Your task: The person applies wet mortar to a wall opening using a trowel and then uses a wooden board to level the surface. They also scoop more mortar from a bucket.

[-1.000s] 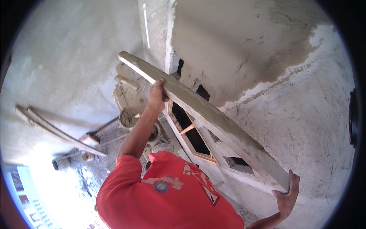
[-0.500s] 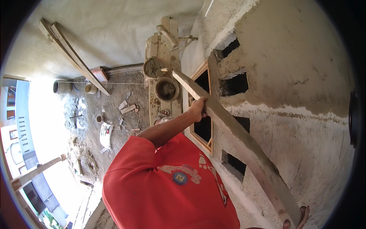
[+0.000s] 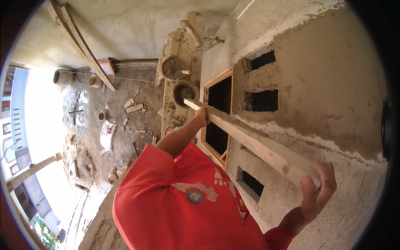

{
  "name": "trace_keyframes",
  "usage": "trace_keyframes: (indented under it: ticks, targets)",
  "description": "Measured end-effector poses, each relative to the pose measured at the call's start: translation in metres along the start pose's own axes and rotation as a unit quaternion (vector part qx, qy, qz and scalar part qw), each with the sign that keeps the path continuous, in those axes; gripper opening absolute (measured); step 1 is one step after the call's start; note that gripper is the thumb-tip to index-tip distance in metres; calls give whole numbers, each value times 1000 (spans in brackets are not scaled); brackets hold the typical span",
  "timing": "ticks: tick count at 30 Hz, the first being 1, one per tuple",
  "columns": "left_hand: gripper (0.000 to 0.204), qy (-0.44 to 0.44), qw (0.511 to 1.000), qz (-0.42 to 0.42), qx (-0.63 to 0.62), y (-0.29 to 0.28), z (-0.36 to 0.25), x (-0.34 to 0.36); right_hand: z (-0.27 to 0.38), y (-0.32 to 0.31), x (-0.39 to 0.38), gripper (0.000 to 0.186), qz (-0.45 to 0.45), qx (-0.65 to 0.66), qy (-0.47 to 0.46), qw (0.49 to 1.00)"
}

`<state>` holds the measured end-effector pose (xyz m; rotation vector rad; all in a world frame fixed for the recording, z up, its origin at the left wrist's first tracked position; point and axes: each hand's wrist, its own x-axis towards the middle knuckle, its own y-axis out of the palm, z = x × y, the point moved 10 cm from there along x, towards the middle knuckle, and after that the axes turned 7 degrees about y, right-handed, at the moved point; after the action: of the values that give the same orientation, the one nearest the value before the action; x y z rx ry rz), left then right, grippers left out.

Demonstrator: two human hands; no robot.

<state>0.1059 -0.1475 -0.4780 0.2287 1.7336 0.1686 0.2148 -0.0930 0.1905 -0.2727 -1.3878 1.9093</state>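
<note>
Both my hands hold a long, mortar-stained straight board slanting from centre down to the lower right. My left hand is closed round it near the far end, beside the timber-framed window opening. My right hand grips the near end, its thumb on one side and fingers on the other. The far end overlaps a dark bucket of grey mix; whether they touch I cannot tell. Another bucket with a wooden-handled tool and the mix stands beside it on a plank platform.
Rectangular holes pierce the plastered wall on my right. A wooden float lies on the platform. Leaning boards, a string line, small containers, a sack and rubble lie left and below. My sandalled foot rests on the planks.
The view has swung to show more of the platform and ground. The board's far end has dropped toward the buckets; its near end, with my right hand, has risen in the last half second.
</note>
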Motion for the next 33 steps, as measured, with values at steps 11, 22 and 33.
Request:
trace_keyframes:
  ticks: [11, 22, 33]
  targets:
    - [35, 66, 992, 70, -77, -17, -65, -17, 37, 130, 74, 24, 84, -83, -44, 992]
    - [56, 785, 526, 140, 295, 50, -214, -410, 82, 188, 113, 48, 162, -26, -16, 986]
    - [69, 860, 407, 87, 295, 48, -207, -439, 139, 236, 132, 70, 234, -28, -70, 969]
